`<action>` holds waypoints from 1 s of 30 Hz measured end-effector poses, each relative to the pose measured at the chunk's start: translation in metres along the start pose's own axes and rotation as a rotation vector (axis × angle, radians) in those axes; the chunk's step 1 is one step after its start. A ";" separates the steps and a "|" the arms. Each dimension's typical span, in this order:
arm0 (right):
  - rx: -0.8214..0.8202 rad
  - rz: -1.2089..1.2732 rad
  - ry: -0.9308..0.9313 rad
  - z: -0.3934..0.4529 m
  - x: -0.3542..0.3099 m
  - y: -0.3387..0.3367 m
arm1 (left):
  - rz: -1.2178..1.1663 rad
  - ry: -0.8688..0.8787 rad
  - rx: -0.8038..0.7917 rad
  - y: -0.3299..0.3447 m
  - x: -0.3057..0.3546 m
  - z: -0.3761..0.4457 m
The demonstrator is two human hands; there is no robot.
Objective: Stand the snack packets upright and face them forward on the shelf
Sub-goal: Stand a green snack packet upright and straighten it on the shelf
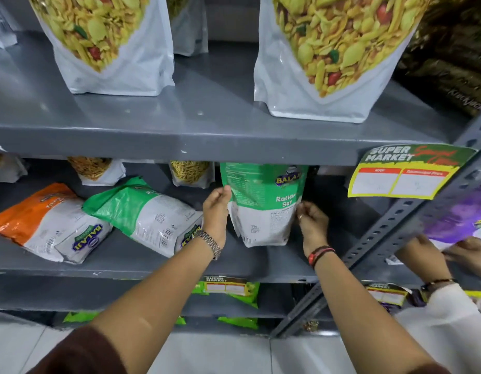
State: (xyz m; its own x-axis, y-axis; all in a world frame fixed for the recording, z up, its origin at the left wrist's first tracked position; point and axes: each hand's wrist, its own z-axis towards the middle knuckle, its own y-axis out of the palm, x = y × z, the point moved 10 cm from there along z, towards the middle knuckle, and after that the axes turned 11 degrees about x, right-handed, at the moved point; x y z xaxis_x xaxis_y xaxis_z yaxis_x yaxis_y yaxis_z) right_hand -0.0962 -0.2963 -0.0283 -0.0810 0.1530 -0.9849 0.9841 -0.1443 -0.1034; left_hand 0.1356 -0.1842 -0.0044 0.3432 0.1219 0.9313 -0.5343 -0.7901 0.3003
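A green and white Ratlami Sev packet (263, 203) stands upright on the grey middle shelf (142, 265), its top under the shelf above. My left hand (216, 211) grips its left edge and my right hand (312, 221) pinches its right edge. To the left a second green packet (145, 211) lies flat on the shelf. Further left an orange packet (45, 214) lies flat too, label pointing toward me. Small upright packets (190, 172) stand at the back of that shelf.
Two large white namkeen pouches (331, 58) stand on the upper shelf. A yellow and green price tag (403, 174) hangs at the right. A slotted steel upright (395, 225) runs diagonally. Another person's hands (449, 252) hold a purple packet (457, 214) at far right.
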 end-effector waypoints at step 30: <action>-0.126 0.022 0.204 -0.044 0.059 -0.024 | 0.404 -0.164 0.009 0.006 -0.085 -0.013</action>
State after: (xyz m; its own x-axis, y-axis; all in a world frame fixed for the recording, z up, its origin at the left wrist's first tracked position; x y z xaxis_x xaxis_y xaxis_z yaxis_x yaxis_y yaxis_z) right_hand -0.1171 -0.2409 -0.0778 -0.0383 0.3475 -0.9369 0.9983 -0.0289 -0.0515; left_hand 0.0933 -0.1911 -0.0791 0.2260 -0.2947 0.9285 -0.6444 -0.7600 -0.0844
